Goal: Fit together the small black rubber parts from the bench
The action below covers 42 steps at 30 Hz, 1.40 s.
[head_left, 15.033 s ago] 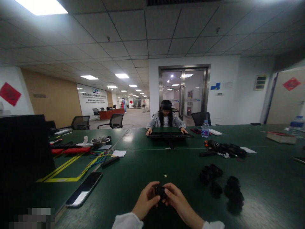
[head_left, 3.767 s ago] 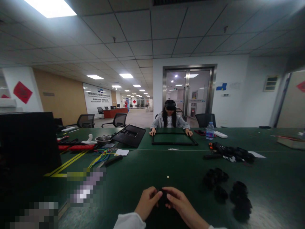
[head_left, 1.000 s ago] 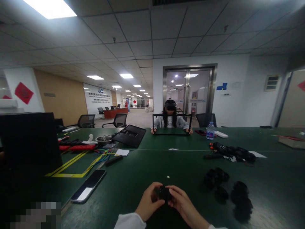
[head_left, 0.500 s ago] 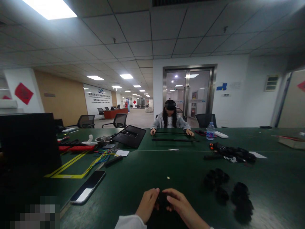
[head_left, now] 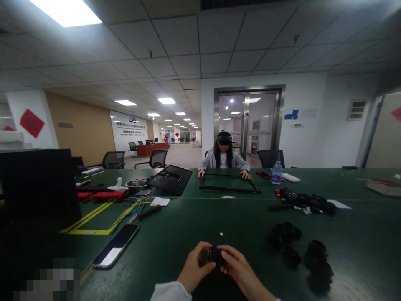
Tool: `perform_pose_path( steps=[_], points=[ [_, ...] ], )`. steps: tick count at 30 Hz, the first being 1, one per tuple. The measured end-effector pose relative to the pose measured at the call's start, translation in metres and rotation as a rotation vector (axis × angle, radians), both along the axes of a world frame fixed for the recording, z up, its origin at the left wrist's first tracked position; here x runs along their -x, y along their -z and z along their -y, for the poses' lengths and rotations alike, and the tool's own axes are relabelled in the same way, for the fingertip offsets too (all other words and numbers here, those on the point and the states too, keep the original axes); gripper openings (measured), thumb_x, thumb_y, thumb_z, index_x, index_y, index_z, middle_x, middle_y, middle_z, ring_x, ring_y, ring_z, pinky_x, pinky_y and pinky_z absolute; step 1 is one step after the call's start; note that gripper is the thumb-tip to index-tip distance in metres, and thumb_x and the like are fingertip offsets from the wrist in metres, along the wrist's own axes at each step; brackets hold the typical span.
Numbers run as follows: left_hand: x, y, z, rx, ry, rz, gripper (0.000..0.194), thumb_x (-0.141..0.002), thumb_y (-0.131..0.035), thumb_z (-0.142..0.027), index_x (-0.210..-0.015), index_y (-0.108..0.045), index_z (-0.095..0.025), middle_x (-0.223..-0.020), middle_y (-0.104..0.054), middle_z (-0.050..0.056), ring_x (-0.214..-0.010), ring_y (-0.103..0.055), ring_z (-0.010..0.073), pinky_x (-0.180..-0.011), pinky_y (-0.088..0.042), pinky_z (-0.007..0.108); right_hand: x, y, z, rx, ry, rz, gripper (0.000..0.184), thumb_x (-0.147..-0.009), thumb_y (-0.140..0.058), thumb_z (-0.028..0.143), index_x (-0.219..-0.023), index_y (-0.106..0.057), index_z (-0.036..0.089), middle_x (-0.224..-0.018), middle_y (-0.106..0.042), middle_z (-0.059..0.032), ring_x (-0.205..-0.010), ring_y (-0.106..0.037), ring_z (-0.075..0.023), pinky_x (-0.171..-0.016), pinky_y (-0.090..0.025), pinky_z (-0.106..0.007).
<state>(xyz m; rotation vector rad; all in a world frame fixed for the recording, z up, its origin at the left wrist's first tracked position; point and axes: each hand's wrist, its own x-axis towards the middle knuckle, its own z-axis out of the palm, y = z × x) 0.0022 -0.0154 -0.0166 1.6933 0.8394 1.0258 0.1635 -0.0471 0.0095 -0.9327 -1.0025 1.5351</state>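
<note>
Close in front of me, a small black rounded part (head_left: pixel 215 256) is pinched between both hands above the green table (head_left: pixel 175 225); its exact kind does not show. My left hand (head_left: pixel 194 266) grips it from the left with thumb and fingers. From the other side, my right hand (head_left: pixel 235 264) closes its thumb and fingertips on it. Several black rounded pieces (head_left: pixel 317 263) lie in a loose group to the right, with more black pieces (head_left: pixel 283 238) just beyond them. A tiny pale chip (head_left: pixel 221 234) rests on the table ahead of my hands.
Across the table a person (head_left: pixel 223 156) handles a thin black frame (head_left: pixel 230 189). A black panel (head_left: pixel 171 179), a metal bowl (head_left: pixel 136 184), coloured wires (head_left: pixel 133 209) and a phone (head_left: pixel 116 246) lie left. A water bottle (head_left: pixel 277 172) and black gear (head_left: pixel 307 200) are right.
My hands have tilted the black part up again after turning it down half a second ago. The person opposite has lowered the thin frame from upright to the table.
</note>
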Motion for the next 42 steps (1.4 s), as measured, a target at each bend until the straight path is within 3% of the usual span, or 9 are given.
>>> perform_pose_path(
  steps=[5,11,14,18,22,26,32,37,42],
  points=[
    [-0.003,-0.003,0.001,0.059,-0.058,-0.085,0.03,-0.072,-0.05,-0.045,-0.069,-0.045,-0.016,-0.055,-0.046,-0.004,-0.044,-0.045,0.0076,-0.042,-0.033,0.018,-0.001,-0.002,0.003,-0.04,-0.052,0.034,0.032,-0.061,-0.064,0.035,-0.088,-0.061,0.018,-0.08,-0.06,-0.0036,-0.061,-0.054,-0.0114,-0.055,-0.039,-0.025],
    [-0.003,-0.01,0.005,-0.074,-0.157,-0.159,0.037,-0.078,-0.04,-0.045,-0.057,-0.045,-0.015,-0.052,-0.043,-0.004,-0.047,-0.044,0.0083,-0.047,-0.033,0.019,0.0,0.005,-0.002,-0.045,-0.073,0.017,0.028,-0.063,-0.063,0.032,-0.086,-0.061,0.017,-0.077,-0.061,-0.0028,-0.055,-0.053,-0.0095,-0.052,-0.036,-0.023],
    [-0.002,-0.009,0.007,-0.116,-0.113,-0.114,0.027,-0.074,-0.049,-0.041,-0.078,-0.051,-0.015,-0.066,-0.05,-0.001,-0.056,-0.048,0.0101,-0.051,-0.037,0.02,-0.001,0.008,-0.004,-0.014,-0.028,-0.047,0.027,-0.061,-0.064,0.033,-0.083,-0.062,0.017,-0.071,-0.06,-0.0014,-0.052,-0.052,-0.0088,-0.051,-0.036,-0.023],
    [-0.001,-0.008,0.008,-0.135,-0.074,-0.064,0.056,-0.063,-0.064,-0.028,-0.112,-0.038,-0.02,-0.095,-0.052,0.004,-0.067,-0.052,0.012,-0.059,-0.041,0.021,-0.001,0.009,-0.006,-0.002,-0.019,-0.09,0.028,-0.059,-0.066,0.033,-0.081,-0.063,0.016,-0.068,-0.059,-0.0013,-0.052,-0.051,-0.0086,-0.052,-0.036,-0.023],
    [-0.001,-0.013,0.01,-0.14,-0.058,-0.068,0.036,-0.066,-0.06,-0.026,-0.1,-0.05,-0.018,-0.09,-0.056,0.004,-0.076,-0.053,0.0157,-0.066,-0.04,0.023,-0.002,0.008,-0.004,-0.028,-0.037,-0.051,0.029,-0.062,-0.063,0.035,-0.085,-0.062,0.016,-0.07,-0.06,-0.0024,-0.055,-0.052,-0.0096,-0.053,-0.036,-0.023],
    [-0.002,-0.014,0.008,-0.081,-0.06,-0.124,0.026,-0.071,-0.054,-0.037,-0.086,-0.053,-0.016,-0.072,-0.055,0.0,-0.062,-0.05,0.0122,-0.057,-0.039,0.021,-0.002,0.003,0.0,-0.035,-0.056,0.005,0.03,-0.064,-0.062,0.034,-0.089,-0.061,0.016,-0.079,-0.06,-0.0037,-0.059,-0.053,-0.0102,-0.055,-0.037,-0.024],
    [-0.003,-0.005,0.004,-0.019,-0.158,-0.162,0.042,-0.079,-0.035,-0.048,-0.061,-0.051,-0.013,-0.052,-0.044,-0.003,-0.046,-0.044,0.009,-0.046,-0.034,0.02,-0.002,0.0,0.001,-0.049,-0.079,0.054,0.031,-0.061,-0.065,0.034,-0.088,-0.062,0.018,-0.084,-0.061,-0.0035,-0.059,-0.053,-0.0104,-0.055,-0.038,-0.024],
    [-0.001,-0.006,0.006,-0.052,-0.025,-0.044,0.047,-0.073,-0.051,-0.041,-0.112,-0.042,-0.016,-0.078,-0.053,0.002,-0.059,-0.051,0.011,-0.052,-0.039,0.022,-0.002,0.008,-0.003,-0.037,-0.035,-0.04,0.03,-0.062,-0.063,0.034,-0.088,-0.062,0.018,-0.079,-0.06,-0.0029,-0.06,-0.053,-0.0106,-0.057,-0.039,-0.024],
    [-0.001,-0.008,0.006,-0.052,0.03,-0.012,0.042,-0.07,-0.056,-0.036,-0.107,-0.046,-0.018,-0.076,-0.054,0.002,-0.06,-0.05,0.0108,-0.052,-0.04,0.02,-0.001,0.007,-0.003,-0.017,-0.003,-0.062,0.03,-0.06,-0.065,0.033,-0.086,-0.063,0.018,-0.077,-0.06,-0.0033,-0.058,-0.052,-0.0102,-0.056,-0.038,-0.025]
  ],
)
